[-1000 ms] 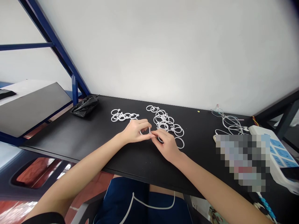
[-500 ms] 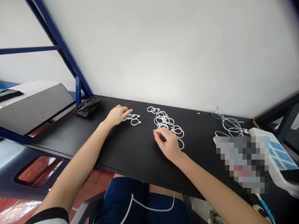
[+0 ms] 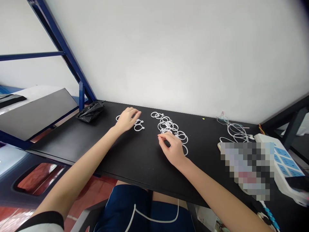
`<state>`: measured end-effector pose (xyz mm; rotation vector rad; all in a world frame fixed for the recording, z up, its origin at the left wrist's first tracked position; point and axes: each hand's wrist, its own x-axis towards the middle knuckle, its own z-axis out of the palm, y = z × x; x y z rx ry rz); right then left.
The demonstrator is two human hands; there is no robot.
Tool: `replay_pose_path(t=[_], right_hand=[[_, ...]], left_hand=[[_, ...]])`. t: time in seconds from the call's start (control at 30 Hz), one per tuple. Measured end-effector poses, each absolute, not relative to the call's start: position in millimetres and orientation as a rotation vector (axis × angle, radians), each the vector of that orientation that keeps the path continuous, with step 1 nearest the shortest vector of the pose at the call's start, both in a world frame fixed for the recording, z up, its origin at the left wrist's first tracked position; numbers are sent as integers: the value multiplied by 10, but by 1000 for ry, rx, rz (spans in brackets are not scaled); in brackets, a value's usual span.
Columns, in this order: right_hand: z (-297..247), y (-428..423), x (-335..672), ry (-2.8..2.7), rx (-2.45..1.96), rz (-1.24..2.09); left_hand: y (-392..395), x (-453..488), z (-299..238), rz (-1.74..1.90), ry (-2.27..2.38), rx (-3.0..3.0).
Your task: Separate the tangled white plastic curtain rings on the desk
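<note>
White curtain rings, each with a small eyelet, lie in two groups on the black table [image 3: 135,158]. My left hand [image 3: 127,119] is held palm down over the smaller group of rings [image 3: 138,128], hiding part of it. Its fingers are stretched out, with the thumb apart. In the larger group, several rings [image 3: 169,124] overlap in a loose heap to the right. At that heap's near side is my right hand [image 3: 172,148], thumb and forefinger pressed together in a pinch. Whatever those fingertips hold, if anything, is too small to make out.
A crumpled black plastic bag [image 3: 91,111] lies at the table's far left. Toward the right are tangled white earphones [image 3: 238,132], a blurred-out phone [image 3: 246,170] and a white power strip [image 3: 281,164]. The white wall [image 3: 169,64] rises behind the table.
My left hand has shifted right over the smaller group, uncovering a ring at its left. My right hand stays pinched in nearly the same place. The whole view has moved slightly.
</note>
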<state>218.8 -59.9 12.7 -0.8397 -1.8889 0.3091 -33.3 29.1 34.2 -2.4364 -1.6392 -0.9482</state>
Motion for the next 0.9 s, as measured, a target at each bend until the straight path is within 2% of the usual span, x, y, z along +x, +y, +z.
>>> replay_pose_path(t=[0.1,0.27,0.53,0.8,0.9], right_hand=[[126,-586,2197,-1882,-846,304],[112,-560,2217,-1850,-848,313],[107,-559,2227,-1857,-833,311],[115,-570,2207,-1867,-831,307],[104,-563,2215,-1870,-833,308]], left_hand=[[368,-13,381,-709,-1397,-2643],[683,330,263,-402,-1446,-2775],[1009,316,82,-536,-1400,-2999],[810,204,235,-576,-1369,-3029],[623,197,334,-795,-1413,-2949]])
